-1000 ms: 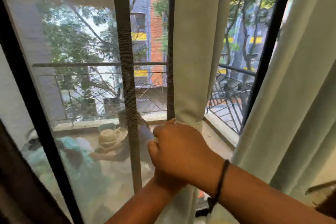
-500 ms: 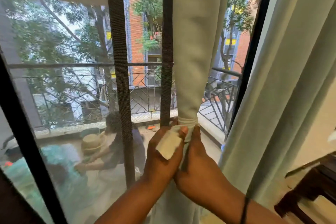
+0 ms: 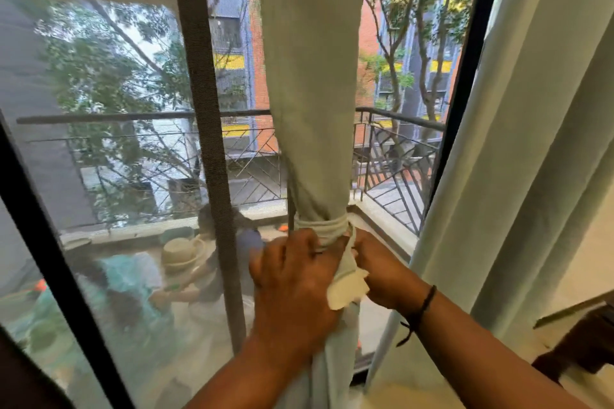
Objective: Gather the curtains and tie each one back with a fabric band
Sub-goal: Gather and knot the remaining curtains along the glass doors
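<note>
A pale green curtain hangs gathered into a narrow bundle in front of the window. A fabric band of the same colour is wrapped round it low down. The band's loose white-backed end hangs between my hands. My left hand wraps round the bundle just below the band, fingers curled against the cloth. My right hand grips the bundle and band from the right side; its fingertips are hidden behind the cloth. A second curtain hangs loose and ungathered at the right.
Dark window frame bars stand left of the bundle, another frame post to its right. Behind the mesh screen is a balcony with a railing and a person crouched there. Dark wooden furniture sits at the lower right.
My hands have uncrossed and now sit side by side under the band. The band's loose end, held over my left hand before, now hangs down between the hands.
</note>
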